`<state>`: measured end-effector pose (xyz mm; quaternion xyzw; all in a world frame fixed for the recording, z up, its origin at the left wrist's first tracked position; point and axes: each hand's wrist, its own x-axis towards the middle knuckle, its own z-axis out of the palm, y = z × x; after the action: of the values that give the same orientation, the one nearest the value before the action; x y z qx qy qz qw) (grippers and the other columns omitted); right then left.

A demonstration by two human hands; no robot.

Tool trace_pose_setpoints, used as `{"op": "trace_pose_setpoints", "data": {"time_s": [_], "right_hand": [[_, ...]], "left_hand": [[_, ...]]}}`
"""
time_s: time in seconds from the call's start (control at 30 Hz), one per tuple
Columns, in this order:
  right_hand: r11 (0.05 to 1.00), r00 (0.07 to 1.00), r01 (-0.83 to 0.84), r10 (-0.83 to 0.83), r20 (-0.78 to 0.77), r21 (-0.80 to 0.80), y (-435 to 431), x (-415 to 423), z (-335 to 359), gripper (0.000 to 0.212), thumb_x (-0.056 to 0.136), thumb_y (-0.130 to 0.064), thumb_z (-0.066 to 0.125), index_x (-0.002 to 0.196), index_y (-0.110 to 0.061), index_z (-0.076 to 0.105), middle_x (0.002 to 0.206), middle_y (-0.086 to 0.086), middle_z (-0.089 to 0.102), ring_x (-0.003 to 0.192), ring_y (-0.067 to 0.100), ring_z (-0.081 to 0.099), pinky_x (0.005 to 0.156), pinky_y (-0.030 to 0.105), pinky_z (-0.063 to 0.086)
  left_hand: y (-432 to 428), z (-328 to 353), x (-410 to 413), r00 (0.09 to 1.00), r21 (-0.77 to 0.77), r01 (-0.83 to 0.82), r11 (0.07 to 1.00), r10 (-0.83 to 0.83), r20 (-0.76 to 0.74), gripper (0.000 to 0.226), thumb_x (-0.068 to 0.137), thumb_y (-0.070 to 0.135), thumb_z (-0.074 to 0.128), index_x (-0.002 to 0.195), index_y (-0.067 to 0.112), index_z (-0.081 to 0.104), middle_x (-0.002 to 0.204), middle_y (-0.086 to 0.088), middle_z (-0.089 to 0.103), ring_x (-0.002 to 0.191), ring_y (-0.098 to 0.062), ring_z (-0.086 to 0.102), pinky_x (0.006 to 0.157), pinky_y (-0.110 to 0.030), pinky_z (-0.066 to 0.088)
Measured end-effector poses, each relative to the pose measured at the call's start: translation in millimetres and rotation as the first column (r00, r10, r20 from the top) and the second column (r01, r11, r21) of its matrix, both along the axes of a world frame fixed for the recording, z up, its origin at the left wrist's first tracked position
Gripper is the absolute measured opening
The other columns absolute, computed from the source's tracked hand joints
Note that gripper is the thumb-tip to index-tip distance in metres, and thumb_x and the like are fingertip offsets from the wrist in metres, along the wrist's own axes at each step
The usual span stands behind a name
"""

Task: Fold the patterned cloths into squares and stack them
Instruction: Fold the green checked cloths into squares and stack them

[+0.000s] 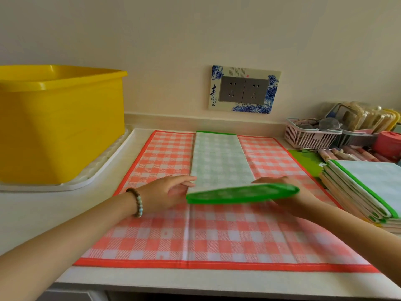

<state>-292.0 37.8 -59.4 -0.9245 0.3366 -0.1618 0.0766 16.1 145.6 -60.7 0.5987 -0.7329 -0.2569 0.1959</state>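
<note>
A green-checked cloth (220, 159), folded into a long narrow strip, lies lengthwise on a spread red-checked cloth (212, 233). Its near end is lifted and curled over, showing the green hem. My left hand (167, 192), with a bead bracelet on the wrist, holds the near left corner of the strip. My right hand (288, 196) holds the near right corner from underneath, partly hidden by the raised fold. A stack of folded cloths (366, 187) with green and pale edges sits at the right.
A big yellow tub (58, 124) stands on a white tray (104, 168) at the left. At the back right are a pink basket (310, 135), packets and a red pot (388, 144). A wall socket plate (244, 90) is behind. The counter edge runs along the bottom.
</note>
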Motion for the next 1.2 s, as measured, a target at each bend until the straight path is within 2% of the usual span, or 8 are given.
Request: {"op": "trace_pose_setpoints", "data": {"time_s": [0.13,0.33,0.5,0.67,0.8,0.87,0.97,1.2], "right_hand": [[0.979,0.961,0.105,-0.144,0.235,0.173,-9,15,-2,0.017,0.093,-0.012,0.055,0.081,-0.016,0.066,0.066,-0.007,0.063,0.056,-0.001,0.05,0.059,0.02,0.037],[0.889,0.879,0.174,-0.334,0.341,0.423,-22,28,-3,0.025,0.09,-0.025,0.059,0.067,-0.017,0.057,0.04,-0.012,0.051,0.037,-0.001,0.04,0.039,0.013,0.03],[0.867,0.862,0.296,-0.423,0.28,0.4,-28,37,-7,0.016,0.086,-0.027,0.066,0.087,-0.017,0.054,0.055,-0.006,0.058,0.041,0.003,0.045,0.041,0.015,0.032],[0.894,0.881,0.411,-0.44,0.175,0.18,-16,37,-7,0.027,0.088,-0.033,0.061,0.104,-0.02,0.044,0.083,-0.006,0.056,0.069,0.013,0.052,0.053,0.021,0.034],[0.983,0.974,0.186,-0.186,0.13,0.015,7,38,-8,0.037,0.096,-0.036,0.044,0.131,-0.024,0.048,0.136,-0.006,0.047,0.123,0.012,0.046,0.1,0.027,0.038],[0.997,0.999,0.05,-0.051,0.018,0.054,20,42,-11,0.045,0.098,-0.038,0.035,0.142,-0.03,0.036,0.151,-0.014,0.028,0.14,0.004,0.022,0.116,0.027,0.018],[0.995,0.996,-0.04,0.047,-0.075,0.096,31,48,-16,0.048,0.1,-0.04,0.025,0.147,-0.034,0.02,0.154,-0.02,0.011,0.141,-0.004,0.001,0.117,0.022,0.0],[0.99,0.969,-0.051,0.082,-0.232,0.135,34,59,-19,0.05,0.1,-0.044,0.018,0.149,-0.037,0.007,0.156,-0.02,0.004,0.143,-0.002,-0.005,0.117,0.026,-0.008]], "left_hand": [[-12,2,-8,0.996,-0.141,-0.088,0.986,0.091,0.017,0.024,0.088,0.036,0.06,0.11,0.035,0.054,0.107,0.02,0.057,0.097,0.005,0.053,0.093,-0.022,0.044],[-39,-8,-15,0.941,-0.186,-0.329,0.926,0.306,-0.143,0.03,0.088,0.038,0.059,0.107,0.014,0.06,0.066,0.008,0.063,0.046,0.007,0.05,0.049,-0.006,0.036],[-53,-10,-21,0.905,-0.106,-0.42,0.901,0.409,-0.116,0.049,0.088,0.033,0.061,0.13,0.012,0.046,0.073,0.008,0.062,0.07,-0.006,0.057,0.065,-0.018,0.043],[-44,1,-27,0.88,-0.242,-0.356,0.903,0.411,0.239,0.052,0.091,0.044,0.052,0.135,0.021,0.038,0.098,0.006,0.06,0.084,-0.008,0.055,0.071,-0.021,0.048],[-20,2,-34,0.922,-0.327,-0.034,0.944,0.156,0.354,0.051,0.098,0.045,0.029,0.146,0.027,0.026,0.152,0.009,0.025,0.14,-0.008,0.022,0.113,-0.025,0.016],[-9,0,-38,0.916,-0.23,0.086,0.969,0.014,0.401,0.054,0.098,0.048,0.017,0.149,0.03,0.013,0.156,0.015,0.005,0.143,-0.004,0.0,0.113,-0.023,-0.001],[-3,-8,-41,0.886,-0.127,0.109,0.986,-0.038,0.461,0.059,0.095,0.053,0.008,0.149,0.031,0.0,0.155,0.017,-0.011,0.137,0.003,-0.017,0.112,-0.022,-0.01],[-3,-20,-45,0.875,-0.035,0.053,0.998,-0.03,0.483,0.065,0.092,0.059,0.007,0.149,0.029,-0.006,0.155,0.016,-0.014,0.141,-0.002,-0.017,0.119,-0.031,-0.001]]}}
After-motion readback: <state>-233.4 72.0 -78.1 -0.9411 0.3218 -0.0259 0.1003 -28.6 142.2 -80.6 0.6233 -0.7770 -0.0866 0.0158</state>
